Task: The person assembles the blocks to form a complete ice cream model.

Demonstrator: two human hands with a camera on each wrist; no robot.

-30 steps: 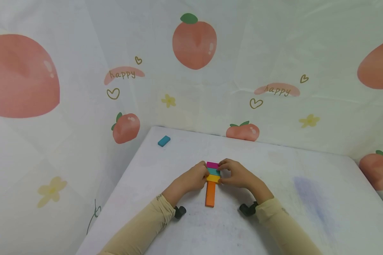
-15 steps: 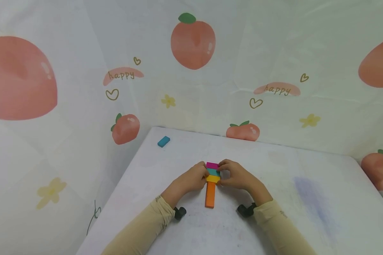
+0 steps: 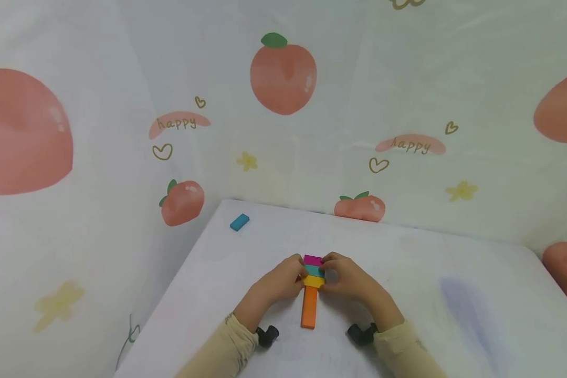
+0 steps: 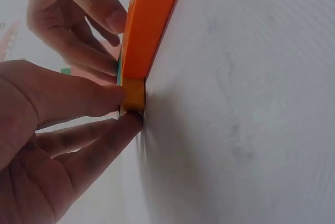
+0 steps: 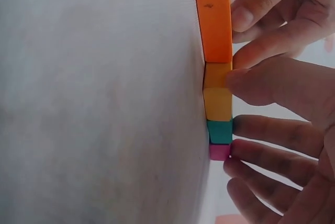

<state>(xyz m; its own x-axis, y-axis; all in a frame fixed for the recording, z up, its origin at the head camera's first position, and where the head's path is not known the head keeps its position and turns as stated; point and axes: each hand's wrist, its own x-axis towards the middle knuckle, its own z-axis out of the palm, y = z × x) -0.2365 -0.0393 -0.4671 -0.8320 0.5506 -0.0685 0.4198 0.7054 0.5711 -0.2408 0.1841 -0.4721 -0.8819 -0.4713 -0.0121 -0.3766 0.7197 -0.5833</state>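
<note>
On the white tabletop, a magenta block (image 3: pixel 313 260), a teal block (image 3: pixel 314 271) and a yellow block (image 3: pixel 314 282) lie side by side in a short stack-like row. A long orange block (image 3: pixel 309 308) runs from the yellow one toward the person, like a stem. My left hand (image 3: pixel 283 278) touches the left ends of the row, its thumb and a fingertip at the yellow block in the left wrist view. From the right, my right hand (image 3: pixel 352 275) has its thumb against the yellow block and extended fingers at the teal and magenta ends in the right wrist view.
A blue block (image 3: pixel 239 222) lies alone near the table's far left corner. Cloth printed with peaches hangs behind and to the left of the table (image 3: pixel 420 273). Dark wrist cameras sit under both wrists, near the tabletop.
The head view has tilted up slightly, so everything sits lower in it. Both hands stay at the ends of the row, and the blocks keep their arrangement.
</note>
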